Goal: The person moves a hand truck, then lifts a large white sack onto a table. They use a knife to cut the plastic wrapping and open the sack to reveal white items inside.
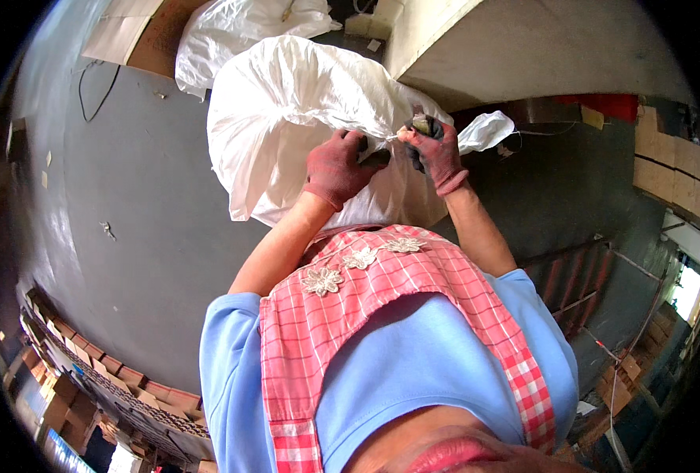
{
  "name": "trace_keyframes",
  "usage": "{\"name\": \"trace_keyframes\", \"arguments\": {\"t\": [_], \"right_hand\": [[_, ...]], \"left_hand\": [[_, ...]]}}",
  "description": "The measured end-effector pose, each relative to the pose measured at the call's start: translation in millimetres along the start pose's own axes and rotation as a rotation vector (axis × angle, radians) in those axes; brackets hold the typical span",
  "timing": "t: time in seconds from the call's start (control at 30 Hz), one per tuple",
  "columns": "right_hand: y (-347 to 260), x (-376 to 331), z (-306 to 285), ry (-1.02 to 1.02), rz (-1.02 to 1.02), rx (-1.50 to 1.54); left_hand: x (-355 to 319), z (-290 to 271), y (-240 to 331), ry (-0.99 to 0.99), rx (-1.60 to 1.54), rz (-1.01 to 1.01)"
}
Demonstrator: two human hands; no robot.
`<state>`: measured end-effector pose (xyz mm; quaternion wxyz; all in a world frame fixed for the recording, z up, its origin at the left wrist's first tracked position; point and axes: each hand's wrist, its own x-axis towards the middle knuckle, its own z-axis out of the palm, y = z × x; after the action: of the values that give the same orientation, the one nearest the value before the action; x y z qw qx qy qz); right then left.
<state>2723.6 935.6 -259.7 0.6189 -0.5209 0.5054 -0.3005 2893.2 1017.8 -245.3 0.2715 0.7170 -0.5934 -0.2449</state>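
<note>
A large, bulging white woven sack [298, 83] stands on the floor right in front of me, its top edge creased and gathered. My left hand [339, 167], in a red glove with dark fingertips, is closed on the near part of the sack's gathered edge. To its right, my right hand [438, 154] wears a matching glove and pinches the gathered cloth, with a bare thumb tip showing. A small olive-coloured object [421, 124] sits among the right fingers; its kind is unclear. A loose white flap [486, 131] sticks out beyond that hand.
Another white sack [235, 35] lies behind, beside a cardboard box [141, 35]. A pale concrete block or wall [539, 55] rises at the far right. Cartons [673, 162] are stacked on the right, a metal rack [582, 288] nearer. A dark cord [100, 106] lies on the grey floor [153, 229].
</note>
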Motion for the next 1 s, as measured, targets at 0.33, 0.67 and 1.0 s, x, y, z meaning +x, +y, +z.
{"name": "trace_keyframes", "arguments": {"t": [0.33, 0.67, 1.0], "right_hand": [[-42.1, -5.5, 9.9, -0.046, -0.387, -0.813], [-59.5, 0.3, 15.1, -0.255, -0.285, -1.203], [-10.1, -0.1, -32.2, 0.094, -0.162, -0.688]], "left_hand": [[0.9, 11.3, -8.0, 0.053, -0.041, 0.137], [0.1, 11.3, -12.2, 0.099, -0.097, 0.179], [-1.6, 10.0, -13.1, 0.102, -0.101, 0.153]]}}
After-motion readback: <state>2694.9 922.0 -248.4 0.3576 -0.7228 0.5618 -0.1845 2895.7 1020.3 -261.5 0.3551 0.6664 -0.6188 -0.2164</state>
